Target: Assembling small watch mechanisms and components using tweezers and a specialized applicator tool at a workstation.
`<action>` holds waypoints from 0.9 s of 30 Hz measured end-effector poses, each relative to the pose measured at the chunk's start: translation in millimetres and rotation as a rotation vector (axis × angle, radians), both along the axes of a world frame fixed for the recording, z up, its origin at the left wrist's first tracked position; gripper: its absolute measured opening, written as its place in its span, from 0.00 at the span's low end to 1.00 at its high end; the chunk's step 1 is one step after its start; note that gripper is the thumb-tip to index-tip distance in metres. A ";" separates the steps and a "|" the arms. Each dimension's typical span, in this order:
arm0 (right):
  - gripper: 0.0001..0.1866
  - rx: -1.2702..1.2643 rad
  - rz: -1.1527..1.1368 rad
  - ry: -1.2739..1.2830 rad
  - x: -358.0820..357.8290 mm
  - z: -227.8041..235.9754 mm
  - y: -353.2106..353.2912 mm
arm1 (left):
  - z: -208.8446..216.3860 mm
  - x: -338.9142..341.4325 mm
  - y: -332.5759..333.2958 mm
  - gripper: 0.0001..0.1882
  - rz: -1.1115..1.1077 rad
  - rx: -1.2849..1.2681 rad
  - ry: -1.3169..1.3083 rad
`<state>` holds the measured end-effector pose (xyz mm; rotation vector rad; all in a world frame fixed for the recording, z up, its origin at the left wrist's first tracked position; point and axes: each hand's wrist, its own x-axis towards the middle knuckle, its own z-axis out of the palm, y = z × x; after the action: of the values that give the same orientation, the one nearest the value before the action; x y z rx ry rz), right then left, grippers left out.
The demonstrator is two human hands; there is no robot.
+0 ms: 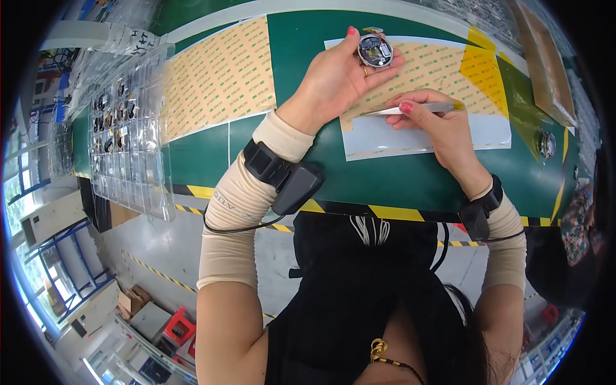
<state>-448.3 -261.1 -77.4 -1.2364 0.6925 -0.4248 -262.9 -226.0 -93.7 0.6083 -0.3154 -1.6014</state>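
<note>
The left hand holds a round device above the counter, its part-curled fingers half hidden beneath; the device's inner parts are too small to name. The right hand pinches tweezers; whether their tips touch the sticker sheet is hard to tell.

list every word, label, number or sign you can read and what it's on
I don't copy out wording, but print shows here:
Left tan sheet: small repeated green print.
Right tan sheet: the same kind of green print.
Left sleeve: faint dark lettering, partly unclear.
Pale bar, upper left: dark characters.
Striped edge tape: black and yellow, no words seen.
Round device in the left hand: too small to read.
</note>
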 end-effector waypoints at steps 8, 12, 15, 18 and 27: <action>0.12 -0.089 -0.268 -0.272 11.4 9.1 -26.8 | 0.6 -1.9 3.5 0.23 -0.004 -0.018 -0.014; 0.14 0.028 -0.270 -0.280 14.5 -1.4 -32.9 | 1.8 -3.1 1.9 0.22 -0.013 -0.002 -0.044; 0.16 0.184 -0.240 -0.349 13.4 -4.2 -37.5 | -0.2 -2.0 2.9 0.22 -0.021 0.009 -0.064; 0.16 0.212 -0.269 -0.359 10.8 -7.6 -41.6 | -0.5 -1.3 3.4 0.22 -0.031 0.011 -0.073; 0.14 0.223 -0.432 -0.431 6.9 -8.2 -40.7 | 1.2 -2.5 4.4 0.22 -0.053 0.032 -0.066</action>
<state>-441.4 -301.7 -85.7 -0.7434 0.6110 -0.9158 -265.4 -221.6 -92.6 0.6838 -0.3581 -1.6415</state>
